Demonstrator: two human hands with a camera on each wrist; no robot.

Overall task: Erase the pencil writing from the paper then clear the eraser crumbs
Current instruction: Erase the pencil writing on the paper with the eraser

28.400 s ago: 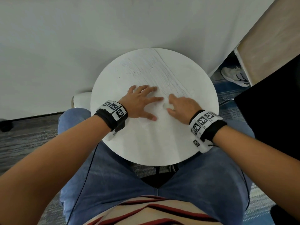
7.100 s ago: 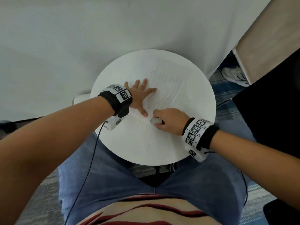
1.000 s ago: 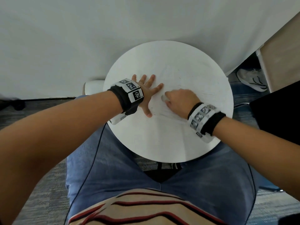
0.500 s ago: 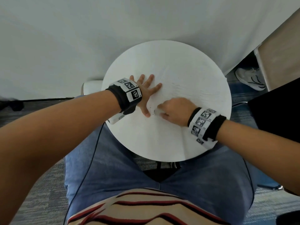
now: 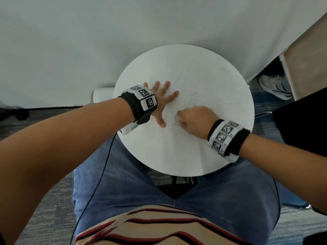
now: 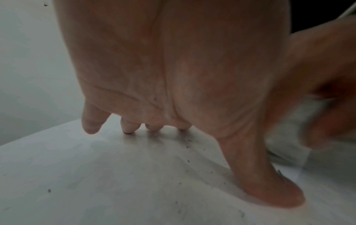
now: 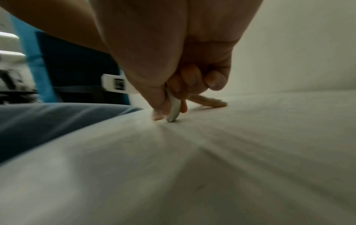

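A white sheet of paper (image 5: 200, 96) lies on the round white table (image 5: 177, 156), with faint pencil lines still showing near its right side. My left hand (image 5: 161, 101) presses flat on the paper with fingers spread. My right hand (image 5: 192, 119) pinches a small white eraser (image 7: 174, 111) between thumb and fingers, its tip touching the paper just right of my left thumb (image 6: 269, 182). Dark eraser crumbs (image 6: 187, 161) are scattered on the paper around my left hand. In the head view the eraser is mostly hidden under my right fingers.
The table stands over my lap in blue jeans (image 5: 123, 183), close to a white wall (image 5: 88, 41). A white shoe (image 5: 276, 86) lies on the floor at the right, beside a wooden panel (image 5: 307, 62). A dark object (image 5: 304, 124) stands at the right edge.
Over the last second my right hand slid the eraser down toward me and left along the paper, near my left thumb. My left hand has kept pressing in the same spot.
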